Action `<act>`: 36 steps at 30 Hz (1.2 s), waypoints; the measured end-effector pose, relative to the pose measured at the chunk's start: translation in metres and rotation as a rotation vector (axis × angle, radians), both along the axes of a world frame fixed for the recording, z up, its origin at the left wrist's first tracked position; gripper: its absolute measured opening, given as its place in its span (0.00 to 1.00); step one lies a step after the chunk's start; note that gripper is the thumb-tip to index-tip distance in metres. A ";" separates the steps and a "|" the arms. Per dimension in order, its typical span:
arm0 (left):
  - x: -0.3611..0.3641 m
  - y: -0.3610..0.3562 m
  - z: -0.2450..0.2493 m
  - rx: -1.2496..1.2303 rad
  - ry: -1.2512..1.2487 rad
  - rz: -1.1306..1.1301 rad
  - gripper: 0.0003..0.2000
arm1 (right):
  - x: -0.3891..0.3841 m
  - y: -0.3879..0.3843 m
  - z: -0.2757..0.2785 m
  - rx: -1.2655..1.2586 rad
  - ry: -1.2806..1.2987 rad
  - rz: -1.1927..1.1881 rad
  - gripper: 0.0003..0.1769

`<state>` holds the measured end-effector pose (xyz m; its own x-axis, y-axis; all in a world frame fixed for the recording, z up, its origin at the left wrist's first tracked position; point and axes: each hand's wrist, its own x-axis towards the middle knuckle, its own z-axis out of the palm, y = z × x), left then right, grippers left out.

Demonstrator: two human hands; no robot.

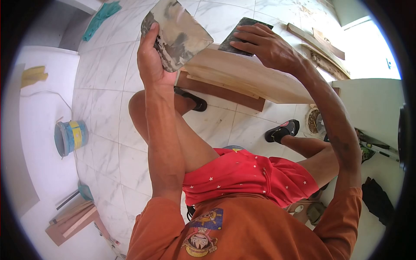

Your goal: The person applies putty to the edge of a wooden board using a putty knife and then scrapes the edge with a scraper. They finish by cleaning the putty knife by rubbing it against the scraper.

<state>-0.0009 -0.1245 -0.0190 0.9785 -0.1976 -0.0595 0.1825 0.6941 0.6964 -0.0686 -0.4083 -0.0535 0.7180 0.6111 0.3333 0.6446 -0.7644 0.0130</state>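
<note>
My left hand (152, 65) grips a square flat plate (184, 34) by its near edge, thumb on top. Beige paste and dark smudges are smeared over the plate's face. To the right, my right hand (273, 48) is closed on a dark, thin rectangular spreader (236, 44), its fingers lying across the upper face. My right thumb is hidden beneath. The spreader is held apart from the plate, close to the upper edge of a pale wooden panel (247, 76). That panel stands in front of my knees, below both hands.
A reddish-brown board (225, 92) lies behind the panel on the marbled tile floor (108, 104). Wood strips (318, 47) lie at the upper right. On the left are a blue bucket (71, 138), a teal cloth (99, 19) and wood offcuts (76, 223). A round container (314, 120) stands near my right foot.
</note>
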 end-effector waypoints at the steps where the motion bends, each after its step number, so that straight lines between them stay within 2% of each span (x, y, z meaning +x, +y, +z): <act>1: 0.000 0.000 0.001 0.005 0.002 0.003 0.19 | 0.002 0.003 0.000 -0.001 0.004 0.001 0.29; 11: 0.001 0.003 -0.001 -0.020 0.011 0.020 0.19 | 0.010 0.012 -0.005 -0.054 0.044 0.033 0.27; 13: 0.002 0.004 -0.001 -0.030 0.000 0.020 0.19 | 0.002 0.005 -0.004 -0.062 0.011 0.055 0.25; 17: 0.002 0.003 -0.001 -0.037 0.001 0.018 0.19 | -0.024 -0.015 0.004 -0.094 0.039 0.044 0.29; 21: 0.000 -0.004 -0.001 0.006 0.008 0.002 0.19 | -0.060 -0.032 0.027 -0.137 0.075 -0.070 0.26; 24: -0.008 -0.017 0.000 0.061 0.013 -0.048 0.20 | -0.097 -0.038 0.055 0.140 0.138 -0.242 0.27; 25: -0.017 -0.026 0.001 0.088 0.029 -0.077 0.20 | -0.111 -0.037 0.065 0.291 0.096 -0.250 0.24; 28: -0.050 -0.053 -0.007 0.117 0.085 -0.259 0.20 | -0.172 -0.023 0.102 0.770 0.476 -0.682 0.19; 30: -0.076 -0.072 -0.008 0.134 0.088 -0.396 0.21 | -0.204 -0.023 0.089 1.115 0.446 -0.652 0.17; 32: -0.101 -0.095 -0.006 0.133 0.075 -0.493 0.20 | -0.235 -0.013 0.091 1.199 0.440 -0.813 0.16; 36: -0.136 -0.131 0.010 0.147 0.144 -0.684 0.20 | -0.280 0.002 0.092 1.165 0.097 -0.724 0.17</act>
